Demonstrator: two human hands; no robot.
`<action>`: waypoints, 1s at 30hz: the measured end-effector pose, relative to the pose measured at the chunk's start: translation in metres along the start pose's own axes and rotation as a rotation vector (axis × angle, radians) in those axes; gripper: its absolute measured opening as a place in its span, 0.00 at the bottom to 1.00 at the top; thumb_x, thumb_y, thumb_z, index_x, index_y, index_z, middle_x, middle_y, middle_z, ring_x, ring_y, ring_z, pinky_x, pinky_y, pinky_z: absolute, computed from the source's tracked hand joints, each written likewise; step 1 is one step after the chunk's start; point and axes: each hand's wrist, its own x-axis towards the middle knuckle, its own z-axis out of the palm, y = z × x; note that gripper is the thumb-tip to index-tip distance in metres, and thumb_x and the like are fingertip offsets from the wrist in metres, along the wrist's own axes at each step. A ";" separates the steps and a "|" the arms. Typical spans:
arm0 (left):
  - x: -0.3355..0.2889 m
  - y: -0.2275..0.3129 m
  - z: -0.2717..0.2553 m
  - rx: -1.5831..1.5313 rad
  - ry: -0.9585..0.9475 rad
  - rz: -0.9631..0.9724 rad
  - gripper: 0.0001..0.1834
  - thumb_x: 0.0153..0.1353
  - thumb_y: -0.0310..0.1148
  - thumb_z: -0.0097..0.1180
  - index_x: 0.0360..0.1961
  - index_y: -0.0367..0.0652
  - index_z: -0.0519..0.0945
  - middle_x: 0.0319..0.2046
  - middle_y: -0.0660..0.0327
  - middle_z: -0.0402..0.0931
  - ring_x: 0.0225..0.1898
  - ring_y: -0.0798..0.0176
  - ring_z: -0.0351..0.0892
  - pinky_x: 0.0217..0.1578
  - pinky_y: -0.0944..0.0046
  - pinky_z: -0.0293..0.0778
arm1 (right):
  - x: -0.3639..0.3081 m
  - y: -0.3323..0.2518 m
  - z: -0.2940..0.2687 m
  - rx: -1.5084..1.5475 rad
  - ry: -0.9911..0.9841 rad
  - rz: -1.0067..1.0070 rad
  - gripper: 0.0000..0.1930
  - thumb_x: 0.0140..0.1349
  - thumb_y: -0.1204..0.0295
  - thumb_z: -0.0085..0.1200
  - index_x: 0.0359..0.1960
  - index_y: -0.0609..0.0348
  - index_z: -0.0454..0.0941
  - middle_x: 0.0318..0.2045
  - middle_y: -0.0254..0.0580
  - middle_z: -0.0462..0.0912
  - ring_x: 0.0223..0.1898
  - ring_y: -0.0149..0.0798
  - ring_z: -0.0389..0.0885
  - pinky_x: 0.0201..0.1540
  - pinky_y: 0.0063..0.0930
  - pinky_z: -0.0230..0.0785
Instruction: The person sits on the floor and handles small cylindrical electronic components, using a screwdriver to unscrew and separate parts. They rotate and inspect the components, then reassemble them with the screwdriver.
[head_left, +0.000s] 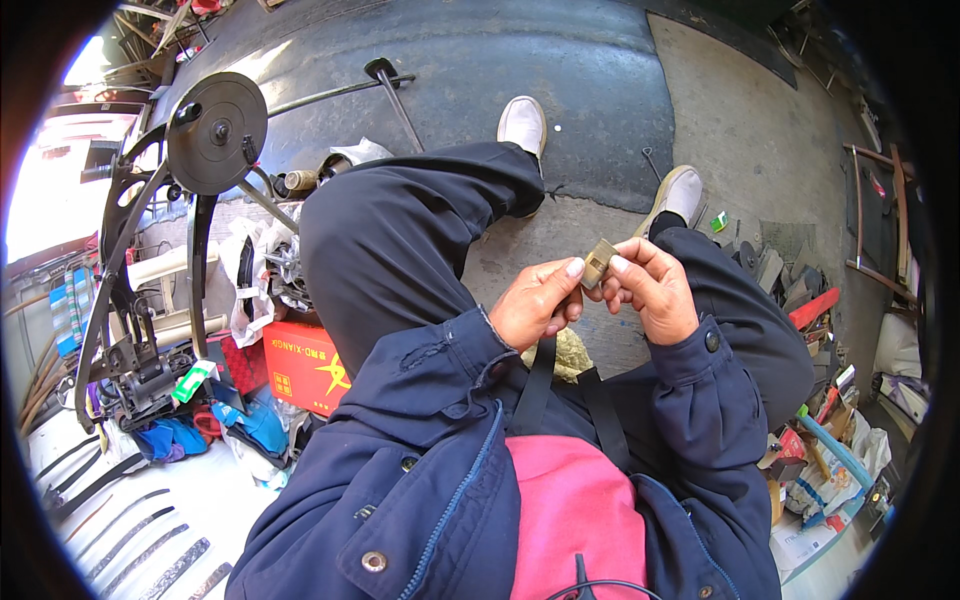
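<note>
Metal piece (600, 262), brass-toned, is located forward of the pink shirt (560, 490), with left hand (535, 303) and right hand (655, 295) each in a narrow fingertip grip on it; steady, opposed thumbs on its edges would best preserve control and visibility.

Held piece (600, 263): between the legs (390, 235)
Machine (203, 240): left of the legs
Box (305, 365): right of machine
Strips (177, 569): on desk (243, 505), behind machine
Rod (652, 163): between shoes (521, 127)

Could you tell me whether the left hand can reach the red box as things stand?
Probably not directly: the left leg lies between the left hand and the red box.
</note>
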 end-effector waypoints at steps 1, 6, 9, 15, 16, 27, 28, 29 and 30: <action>0.000 0.000 0.000 -0.006 0.003 -0.009 0.27 0.79 0.54 0.39 0.43 0.41 0.80 0.24 0.66 0.71 0.17 0.78 0.58 0.19 0.75 0.56 | 0.000 0.001 0.001 0.002 0.011 0.005 0.09 0.73 0.69 0.53 0.46 0.63 0.77 0.33 0.37 0.83 0.30 0.26 0.80 0.32 0.20 0.74; 0.000 0.001 0.000 -0.036 -0.004 -0.031 0.27 0.79 0.54 0.39 0.45 0.41 0.81 0.27 0.66 0.72 0.18 0.78 0.57 0.19 0.75 0.56 | 0.000 0.002 0.000 0.019 0.011 0.009 0.09 0.74 0.69 0.50 0.47 0.63 0.77 0.33 0.36 0.83 0.29 0.26 0.80 0.32 0.20 0.73; -0.001 0.002 0.001 -0.034 -0.010 -0.029 0.27 0.79 0.54 0.39 0.48 0.41 0.81 0.30 0.65 0.73 0.21 0.78 0.59 0.19 0.76 0.57 | 0.000 0.001 -0.003 0.006 -0.002 0.007 0.09 0.74 0.69 0.52 0.47 0.62 0.78 0.35 0.37 0.84 0.31 0.26 0.81 0.34 0.20 0.73; -0.002 0.002 0.005 -0.008 0.023 -0.017 0.28 0.77 0.54 0.43 0.57 0.40 0.80 0.31 0.67 0.73 0.23 0.78 0.62 0.21 0.76 0.56 | 0.001 0.006 0.000 -0.032 0.016 -0.007 0.11 0.72 0.71 0.55 0.51 0.62 0.80 0.40 0.34 0.84 0.39 0.26 0.81 0.40 0.22 0.75; -0.003 0.003 0.003 0.011 0.009 -0.037 0.28 0.77 0.54 0.43 0.58 0.40 0.79 0.32 0.66 0.73 0.24 0.77 0.63 0.22 0.76 0.57 | 0.001 0.007 0.000 -0.047 -0.011 -0.055 0.12 0.71 0.70 0.55 0.52 0.62 0.80 0.40 0.34 0.84 0.40 0.26 0.81 0.40 0.22 0.74; 0.000 0.001 0.002 -0.017 -0.001 -0.079 0.25 0.75 0.56 0.47 0.41 0.41 0.76 0.24 0.63 0.73 0.17 0.70 0.63 0.19 0.70 0.59 | 0.007 0.014 0.009 0.164 -0.120 -0.148 0.17 0.69 0.75 0.57 0.58 0.65 0.76 0.50 0.45 0.85 0.48 0.33 0.83 0.54 0.31 0.75; -0.001 0.000 0.001 -0.013 0.002 -0.074 0.26 0.74 0.57 0.47 0.42 0.41 0.76 0.24 0.63 0.73 0.16 0.70 0.63 0.19 0.70 0.59 | 0.007 0.014 0.011 0.224 -0.109 -0.153 0.16 0.68 0.77 0.56 0.56 0.67 0.76 0.47 0.46 0.86 0.43 0.32 0.84 0.50 0.29 0.77; 0.000 -0.001 0.001 -0.018 -0.004 -0.076 0.26 0.75 0.57 0.46 0.42 0.42 0.75 0.23 0.63 0.73 0.16 0.70 0.63 0.19 0.69 0.59 | 0.007 0.014 0.012 0.221 -0.091 -0.170 0.17 0.67 0.77 0.57 0.56 0.68 0.76 0.46 0.45 0.86 0.44 0.33 0.84 0.50 0.29 0.77; 0.000 -0.002 0.000 -0.013 -0.012 -0.060 0.25 0.75 0.57 0.45 0.42 0.43 0.75 0.23 0.63 0.73 0.16 0.70 0.63 0.19 0.69 0.59 | 0.007 0.014 0.012 0.224 -0.086 -0.147 0.17 0.67 0.77 0.57 0.56 0.69 0.76 0.45 0.46 0.86 0.44 0.34 0.84 0.50 0.30 0.77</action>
